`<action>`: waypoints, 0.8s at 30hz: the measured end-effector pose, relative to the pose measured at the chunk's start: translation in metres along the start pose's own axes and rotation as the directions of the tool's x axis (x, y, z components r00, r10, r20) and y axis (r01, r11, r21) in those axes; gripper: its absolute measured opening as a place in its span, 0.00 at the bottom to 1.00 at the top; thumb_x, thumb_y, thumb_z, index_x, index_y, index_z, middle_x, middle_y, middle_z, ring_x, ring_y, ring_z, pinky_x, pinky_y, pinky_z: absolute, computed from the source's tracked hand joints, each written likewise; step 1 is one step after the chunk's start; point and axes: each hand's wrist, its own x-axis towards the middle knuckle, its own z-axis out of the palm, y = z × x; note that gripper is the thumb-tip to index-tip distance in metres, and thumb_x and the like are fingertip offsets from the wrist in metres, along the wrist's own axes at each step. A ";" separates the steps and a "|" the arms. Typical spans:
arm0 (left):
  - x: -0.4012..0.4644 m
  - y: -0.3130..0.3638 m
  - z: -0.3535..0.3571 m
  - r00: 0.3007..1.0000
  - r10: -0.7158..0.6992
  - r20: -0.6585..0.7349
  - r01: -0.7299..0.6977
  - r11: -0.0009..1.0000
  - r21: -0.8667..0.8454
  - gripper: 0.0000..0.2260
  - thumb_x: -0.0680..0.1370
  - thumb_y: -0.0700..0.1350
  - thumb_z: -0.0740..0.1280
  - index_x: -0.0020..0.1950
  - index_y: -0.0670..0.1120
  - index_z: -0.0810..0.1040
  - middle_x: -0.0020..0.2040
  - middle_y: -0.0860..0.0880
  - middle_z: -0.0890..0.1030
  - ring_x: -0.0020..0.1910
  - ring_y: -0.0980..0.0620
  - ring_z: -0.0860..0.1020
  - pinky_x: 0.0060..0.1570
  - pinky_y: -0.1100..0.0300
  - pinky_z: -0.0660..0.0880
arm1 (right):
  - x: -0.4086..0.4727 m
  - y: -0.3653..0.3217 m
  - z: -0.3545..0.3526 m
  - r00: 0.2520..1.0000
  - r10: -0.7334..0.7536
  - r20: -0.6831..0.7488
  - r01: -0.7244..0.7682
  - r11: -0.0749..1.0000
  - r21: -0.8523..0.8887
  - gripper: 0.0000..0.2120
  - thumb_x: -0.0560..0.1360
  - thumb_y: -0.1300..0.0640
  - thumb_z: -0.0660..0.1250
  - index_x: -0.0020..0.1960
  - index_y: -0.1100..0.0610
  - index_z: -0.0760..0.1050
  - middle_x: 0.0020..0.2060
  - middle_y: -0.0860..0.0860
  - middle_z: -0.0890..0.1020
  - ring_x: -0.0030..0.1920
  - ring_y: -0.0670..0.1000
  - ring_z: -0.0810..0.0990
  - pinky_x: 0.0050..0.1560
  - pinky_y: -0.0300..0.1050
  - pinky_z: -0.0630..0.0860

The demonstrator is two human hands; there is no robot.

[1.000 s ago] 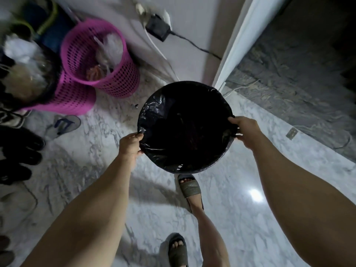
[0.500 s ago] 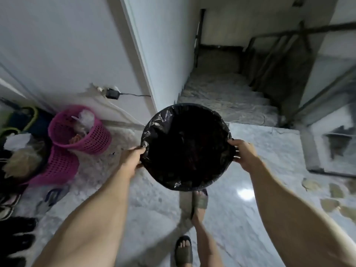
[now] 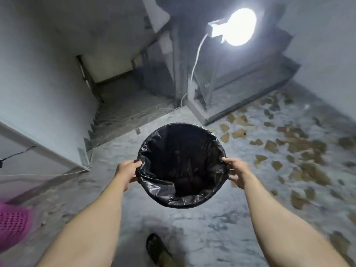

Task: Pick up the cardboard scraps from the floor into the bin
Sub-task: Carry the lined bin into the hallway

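No brand, label or legible writing shows on any item in view.

The bin (image 3: 182, 164) is round, lined with a black plastic bag, and is held clear of the floor in front of the person, its mouth facing up toward them. The left hand (image 3: 126, 169) grips the bin's left rim, thumb over the bag edge and fingers curled beneath. The right hand (image 3: 238, 173) grips the right rim in the same manner, thumb on top, fingers curled under. Both holds are closed around the rim.

The floor (image 3: 192, 228) under the bin is pale grey marble with darker veining. Cardboard scraps (image 3: 273, 147), brown and irregular, lie scattered across the floor to the right of the bin and beyond it, many of them, reaching toward the far wall; the image there is blurred.

A sandalled foot (image 3: 157, 249) stands on the floor below the bin. Beyond the bin to the left, a staircase (image 3: 123, 110) descends beside a white wall. Beyond the bin to the right, a bright lamp (image 3: 238, 26) glares, a white cable hanging from it. A pink perforated basket (image 3: 11, 226) sits well left of the bin, at the frame edge.
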 end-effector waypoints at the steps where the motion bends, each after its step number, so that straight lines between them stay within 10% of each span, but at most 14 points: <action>1: -0.016 0.001 0.033 0.999 0.016 0.032 -0.018 0.999 0.037 0.03 0.79 0.39 0.67 0.51 0.45 0.80 0.41 0.46 0.81 0.35 0.51 0.77 0.34 0.59 0.76 | -0.006 0.008 -0.040 0.999 0.012 -0.034 -0.011 0.999 0.040 0.03 0.75 0.62 0.69 0.44 0.56 0.79 0.31 0.50 0.80 0.28 0.49 0.77 0.22 0.36 0.74; 7: -0.146 -0.020 0.256 0.961 0.076 0.266 -0.140 0.964 0.228 0.02 0.79 0.37 0.68 0.49 0.43 0.80 0.40 0.44 0.78 0.34 0.51 0.73 0.36 0.61 0.69 | -0.074 0.081 -0.302 0.969 0.091 -0.231 -0.036 0.973 0.230 0.03 0.76 0.61 0.68 0.43 0.58 0.77 0.34 0.55 0.78 0.34 0.54 0.76 0.32 0.44 0.73; 14: -0.343 -0.088 0.531 0.747 -0.016 0.665 -0.386 0.803 0.453 0.06 0.80 0.37 0.66 0.43 0.41 0.79 0.39 0.42 0.74 0.36 0.47 0.73 0.39 0.57 0.73 | -0.194 0.208 -0.605 0.800 0.288 -0.527 0.043 0.847 0.529 0.04 0.73 0.62 0.70 0.46 0.62 0.78 0.37 0.58 0.80 0.36 0.57 0.78 0.36 0.46 0.74; 24: -0.518 -0.241 0.810 0.485 -0.288 0.826 -0.642 0.524 0.559 0.10 0.81 0.40 0.68 0.60 0.38 0.80 0.45 0.45 0.80 0.41 0.48 0.78 0.43 0.53 0.77 | -0.269 0.408 -0.809 0.556 0.582 -0.593 0.169 0.619 0.767 0.09 0.78 0.61 0.69 0.56 0.62 0.77 0.48 0.58 0.80 0.43 0.56 0.79 0.39 0.48 0.76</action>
